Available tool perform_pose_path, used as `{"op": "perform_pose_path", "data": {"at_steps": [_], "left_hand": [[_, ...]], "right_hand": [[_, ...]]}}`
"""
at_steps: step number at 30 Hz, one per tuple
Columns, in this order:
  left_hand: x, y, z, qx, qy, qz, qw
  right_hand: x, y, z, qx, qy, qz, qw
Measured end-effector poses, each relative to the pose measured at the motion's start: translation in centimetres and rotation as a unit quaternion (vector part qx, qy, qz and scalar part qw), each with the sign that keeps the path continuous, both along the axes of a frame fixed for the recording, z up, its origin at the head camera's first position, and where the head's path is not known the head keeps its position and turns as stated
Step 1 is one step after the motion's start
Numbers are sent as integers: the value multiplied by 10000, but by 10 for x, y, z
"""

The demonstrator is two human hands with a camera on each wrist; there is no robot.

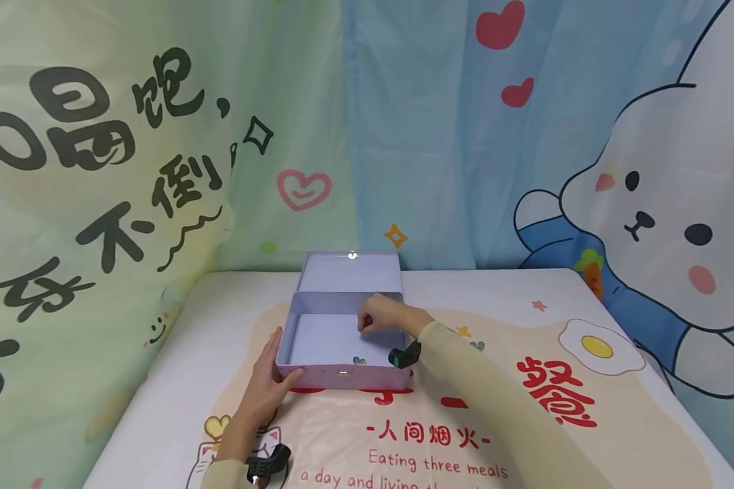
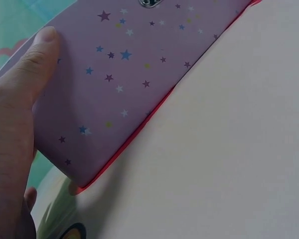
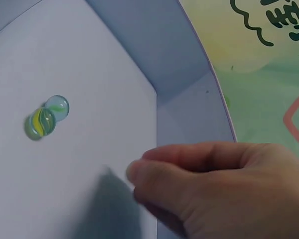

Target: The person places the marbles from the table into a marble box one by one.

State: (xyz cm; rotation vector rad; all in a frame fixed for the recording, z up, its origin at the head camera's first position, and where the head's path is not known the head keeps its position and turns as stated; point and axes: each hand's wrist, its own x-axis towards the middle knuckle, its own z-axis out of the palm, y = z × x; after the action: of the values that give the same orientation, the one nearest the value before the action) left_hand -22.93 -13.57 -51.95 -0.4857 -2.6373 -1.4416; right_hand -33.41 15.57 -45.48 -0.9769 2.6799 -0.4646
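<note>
An open lilac tin box, star-patterned outside, lies on the table with its hinged lid tipped back. My left hand grips its front left corner, the thumb against the front wall. Inside the box, over the right part, is my right hand. Its thumb and fingers are curled together at the tips; nothing shows between them. Small glass marbles lie clustered near the front wall inside. In the right wrist view one has a yellow-green stripe, touching a clear marble.
A printed cloth with red lettering and a fried-egg picture covers the table. Behind it hangs a curtain with cartoon prints. Each wrist wears a black camera, such as the left one.
</note>
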Motion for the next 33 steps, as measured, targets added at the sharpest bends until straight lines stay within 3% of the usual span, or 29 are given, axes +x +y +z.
{"op": "perform_pose_path", "data": {"at_steps": [5, 12, 25, 33], "left_hand": [[2, 1, 0, 35, -44, -3, 10000], [1, 1, 0, 117, -38, -36, 9999], [0, 1, -3, 90, -104, -29, 9999], [0, 1, -3, 82, -54, -39, 9999]], "right_hand": [[3, 0, 1, 251, -271, -35, 9993], [4, -2, 0, 505, -325, -79, 9982], [6, -2, 2, 472, -375, -189, 9980], [5, -3, 6, 309, -160, -136, 9993]]}}
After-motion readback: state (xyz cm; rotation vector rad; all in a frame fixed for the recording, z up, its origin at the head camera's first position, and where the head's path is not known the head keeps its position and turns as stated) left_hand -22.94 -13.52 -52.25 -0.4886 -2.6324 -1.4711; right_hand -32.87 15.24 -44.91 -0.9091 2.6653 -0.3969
